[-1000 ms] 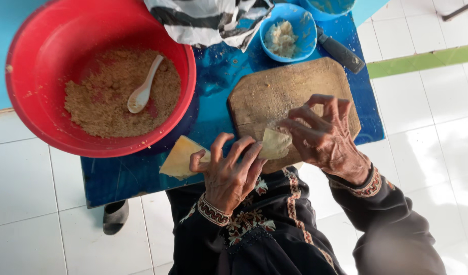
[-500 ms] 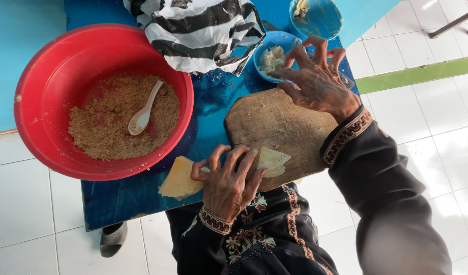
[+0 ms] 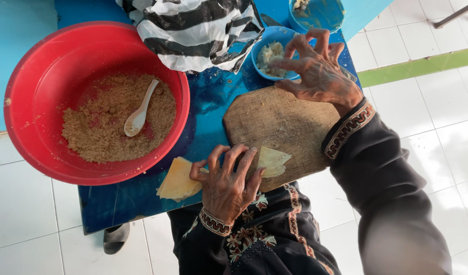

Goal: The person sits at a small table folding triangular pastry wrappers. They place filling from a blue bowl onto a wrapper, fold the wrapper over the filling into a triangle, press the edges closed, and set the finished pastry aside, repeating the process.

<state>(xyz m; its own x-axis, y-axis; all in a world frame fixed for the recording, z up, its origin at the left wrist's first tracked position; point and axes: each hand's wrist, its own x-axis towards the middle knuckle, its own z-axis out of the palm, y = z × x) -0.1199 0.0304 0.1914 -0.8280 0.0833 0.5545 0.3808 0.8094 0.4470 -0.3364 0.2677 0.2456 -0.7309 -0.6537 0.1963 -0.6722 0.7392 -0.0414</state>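
My left hand (image 3: 226, 178) lies at the near edge of a worn wooden board (image 3: 279, 122), its fingertips pressing down a pale folded wrapper (image 3: 273, 161). A small stack of yellowish wrappers (image 3: 178, 179) sits on the blue table just left of that hand. Farther back, my right hand (image 3: 320, 71) hovers with fingers spread over the rim of a small blue bowl (image 3: 268, 57) of whitish paste. Its fingertips are at the bowl's edge and nothing is in that hand.
A big red bowl (image 3: 35, 76) holds brown crumbly filling and a white spoon (image 3: 138, 114). A black-and-white striped bag (image 3: 193, 30) lies behind the board, with a second blue bowl (image 3: 320, 15) at the back. The blue table (image 3: 208, 109) stands on white floor tiles; a shoe (image 3: 114, 237) shows below.
My right hand left the wrapper on the board and moved away to the small blue bowl. My left hand stayed on the folded wrapper.
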